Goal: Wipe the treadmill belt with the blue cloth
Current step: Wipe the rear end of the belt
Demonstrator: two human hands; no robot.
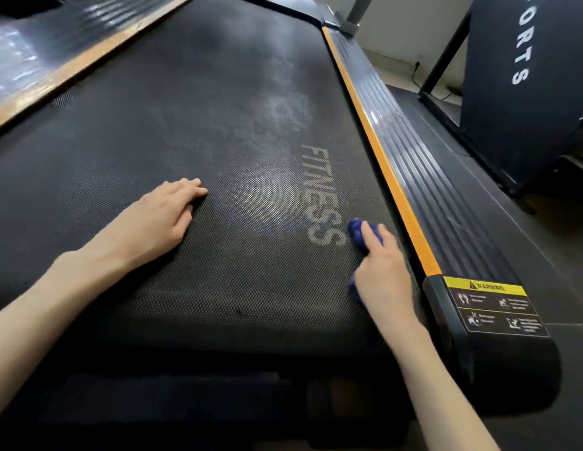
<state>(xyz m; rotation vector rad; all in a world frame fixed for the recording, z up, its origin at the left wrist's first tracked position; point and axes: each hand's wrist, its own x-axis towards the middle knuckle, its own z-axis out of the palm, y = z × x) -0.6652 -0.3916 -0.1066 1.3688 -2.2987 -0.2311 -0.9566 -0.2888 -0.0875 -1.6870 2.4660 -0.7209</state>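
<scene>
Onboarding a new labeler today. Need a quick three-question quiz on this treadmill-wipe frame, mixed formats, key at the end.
1. True or false: the left hand holds the blue cloth.
2. Multiple choice: where on the treadmill belt is the cloth? A) at the far end, B) near the right edge, just past the last S of the FITNESS lettering, C) on the warning label.
3. Fill in: the side rail beside the right hand has an ____ coloured strip.

Key
1. False; the right hand presses it to the belt, the left lies flat and empty.
2. B
3. orange
</scene>
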